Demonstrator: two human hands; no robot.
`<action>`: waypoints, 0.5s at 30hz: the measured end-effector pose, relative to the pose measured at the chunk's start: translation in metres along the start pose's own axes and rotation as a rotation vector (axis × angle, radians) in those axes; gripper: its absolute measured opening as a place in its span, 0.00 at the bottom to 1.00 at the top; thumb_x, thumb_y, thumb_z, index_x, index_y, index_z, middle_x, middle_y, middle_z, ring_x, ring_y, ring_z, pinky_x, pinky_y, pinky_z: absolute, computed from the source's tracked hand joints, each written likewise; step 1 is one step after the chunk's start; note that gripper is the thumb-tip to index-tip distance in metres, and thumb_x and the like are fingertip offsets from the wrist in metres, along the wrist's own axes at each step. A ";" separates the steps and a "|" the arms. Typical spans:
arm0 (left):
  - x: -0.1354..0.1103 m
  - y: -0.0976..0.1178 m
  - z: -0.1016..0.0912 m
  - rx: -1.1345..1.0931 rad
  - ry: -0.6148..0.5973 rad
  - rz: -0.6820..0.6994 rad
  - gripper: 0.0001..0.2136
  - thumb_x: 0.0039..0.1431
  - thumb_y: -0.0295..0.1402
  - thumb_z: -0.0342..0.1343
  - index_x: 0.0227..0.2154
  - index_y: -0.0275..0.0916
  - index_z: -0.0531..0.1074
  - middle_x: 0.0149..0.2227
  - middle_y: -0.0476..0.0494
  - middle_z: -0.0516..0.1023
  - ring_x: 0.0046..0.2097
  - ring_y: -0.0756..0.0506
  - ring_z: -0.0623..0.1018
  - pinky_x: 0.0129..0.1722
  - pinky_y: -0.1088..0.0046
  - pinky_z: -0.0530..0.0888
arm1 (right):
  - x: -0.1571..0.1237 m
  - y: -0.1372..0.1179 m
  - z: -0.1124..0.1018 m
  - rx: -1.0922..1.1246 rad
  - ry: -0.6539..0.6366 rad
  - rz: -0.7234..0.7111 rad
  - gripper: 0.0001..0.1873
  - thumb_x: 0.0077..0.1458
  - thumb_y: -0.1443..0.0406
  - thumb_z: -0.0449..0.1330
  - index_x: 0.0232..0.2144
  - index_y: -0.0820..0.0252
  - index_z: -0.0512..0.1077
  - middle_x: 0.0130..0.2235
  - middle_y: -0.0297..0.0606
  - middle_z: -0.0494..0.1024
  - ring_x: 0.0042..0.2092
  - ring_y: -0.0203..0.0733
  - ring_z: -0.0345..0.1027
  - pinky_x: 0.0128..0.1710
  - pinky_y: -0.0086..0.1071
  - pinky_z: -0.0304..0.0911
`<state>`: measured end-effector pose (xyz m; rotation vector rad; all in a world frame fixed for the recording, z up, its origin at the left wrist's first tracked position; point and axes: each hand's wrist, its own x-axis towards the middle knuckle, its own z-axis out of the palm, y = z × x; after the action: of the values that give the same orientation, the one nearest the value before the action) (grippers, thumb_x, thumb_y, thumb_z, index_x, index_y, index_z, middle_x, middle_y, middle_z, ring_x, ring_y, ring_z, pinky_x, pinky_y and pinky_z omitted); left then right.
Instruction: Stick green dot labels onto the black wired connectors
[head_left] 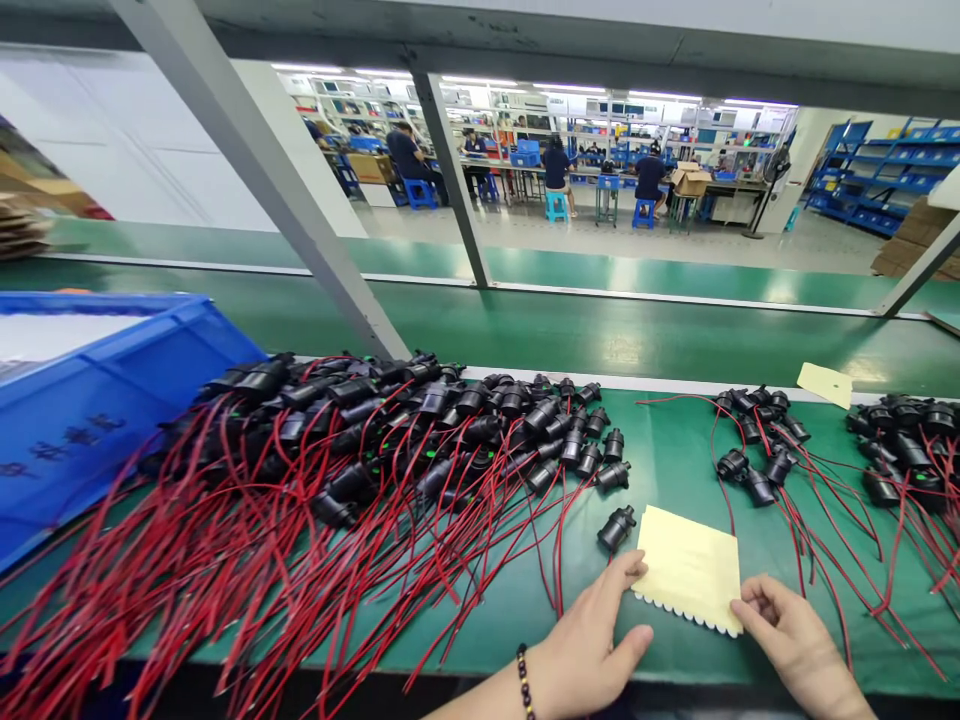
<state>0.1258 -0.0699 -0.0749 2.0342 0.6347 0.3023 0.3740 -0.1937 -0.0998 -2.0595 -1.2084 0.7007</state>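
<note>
A pale yellow sheet [686, 560] with a scalloped white lower edge lies on the green bench in front of me. My left hand [589, 635] has its fingertips against the sheet's left edge, with the thumb spread apart. At the sheet's lower right corner, my right hand [784, 625] is closed with thumb and fingers pinching it. Just above my left fingers sits a single black cylindrical part [616, 528] with a red wire. A big heap of similar black parts [435, 400] spreads to the left, its red wires [247, 560] trailing toward the front edge.
A blue bin [112, 400] stands at the far left. Smaller groups of black wired parts [759, 485] lie right of the sheet, with more parts [907, 450] at the far right. Another yellow piece [825, 384] rests behind them. Slanted grey posts [277, 190] support a shelf overhead. Several people sit farther back.
</note>
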 end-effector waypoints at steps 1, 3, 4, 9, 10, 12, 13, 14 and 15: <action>0.000 0.000 0.000 -0.032 0.007 -0.008 0.33 0.57 0.28 0.53 0.63 0.40 0.46 0.61 0.32 0.66 0.62 0.40 0.68 0.63 0.57 0.65 | 0.000 0.000 0.001 0.064 -0.006 -0.029 0.17 0.58 0.51 0.54 0.26 0.56 0.67 0.26 0.31 0.70 0.28 0.37 0.65 0.29 0.28 0.62; -0.002 0.001 -0.002 -0.106 0.041 0.005 0.31 0.57 0.26 0.52 0.62 0.40 0.47 0.61 0.33 0.67 0.61 0.41 0.69 0.62 0.59 0.66 | 0.000 -0.001 0.000 0.156 0.013 -0.066 0.18 0.59 0.51 0.54 0.25 0.56 0.66 0.28 0.32 0.69 0.30 0.38 0.64 0.32 0.28 0.62; -0.002 0.003 -0.005 -0.135 0.076 0.023 0.29 0.58 0.26 0.51 0.61 0.40 0.49 0.60 0.34 0.68 0.60 0.42 0.71 0.61 0.62 0.68 | 0.000 -0.001 -0.003 0.189 0.021 -0.063 0.18 0.58 0.50 0.55 0.25 0.56 0.66 0.28 0.32 0.69 0.31 0.38 0.64 0.33 0.28 0.62; 0.009 0.018 -0.031 0.100 0.347 0.049 0.17 0.63 0.28 0.45 0.55 0.40 0.61 0.52 0.37 0.74 0.53 0.42 0.75 0.55 0.61 0.73 | 0.004 -0.009 -0.035 0.431 0.037 0.028 0.18 0.55 0.48 0.61 0.27 0.56 0.68 0.25 0.29 0.69 0.28 0.36 0.63 0.29 0.26 0.61; 0.016 0.019 -0.036 0.198 0.371 0.026 0.18 0.62 0.28 0.46 0.55 0.39 0.61 0.54 0.35 0.73 0.56 0.39 0.73 0.57 0.57 0.71 | 0.009 -0.013 -0.043 0.491 0.049 0.029 0.18 0.56 0.49 0.61 0.27 0.55 0.67 0.25 0.28 0.68 0.27 0.35 0.62 0.28 0.26 0.60; 0.030 0.019 -0.041 0.368 0.329 -0.050 0.23 0.60 0.30 0.50 0.58 0.35 0.60 0.58 0.29 0.69 0.61 0.34 0.67 0.61 0.52 0.66 | 0.024 -0.022 -0.054 0.578 0.055 0.041 0.18 0.55 0.49 0.61 0.26 0.55 0.66 0.22 0.26 0.66 0.25 0.33 0.61 0.25 0.26 0.57; 0.037 0.017 -0.042 0.431 0.277 -0.094 0.26 0.58 0.30 0.53 0.60 0.32 0.58 0.59 0.27 0.68 0.62 0.32 0.67 0.62 0.51 0.65 | 0.035 -0.025 -0.056 0.594 0.044 0.060 0.19 0.54 0.48 0.62 0.26 0.56 0.66 0.21 0.26 0.65 0.23 0.32 0.60 0.23 0.26 0.55; 0.044 0.014 -0.041 0.479 0.221 -0.135 0.29 0.56 0.30 0.55 0.61 0.29 0.57 0.59 0.25 0.68 0.61 0.31 0.68 0.61 0.51 0.65 | 0.046 -0.027 -0.057 0.590 0.036 0.083 0.20 0.52 0.47 0.62 0.26 0.56 0.66 0.20 0.26 0.65 0.22 0.32 0.59 0.21 0.26 0.53; 0.050 0.011 -0.040 0.510 0.175 -0.170 0.31 0.55 0.29 0.56 0.62 0.27 0.57 0.57 0.24 0.70 0.59 0.31 0.70 0.60 0.51 0.67 | 0.059 -0.028 -0.056 0.571 0.035 0.105 0.20 0.50 0.47 0.62 0.26 0.56 0.66 0.19 0.25 0.66 0.21 0.32 0.58 0.20 0.25 0.52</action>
<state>0.1529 -0.0184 -0.0467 2.4318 1.0735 0.2350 0.4237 -0.1452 -0.0498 -1.6505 -0.7649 0.9293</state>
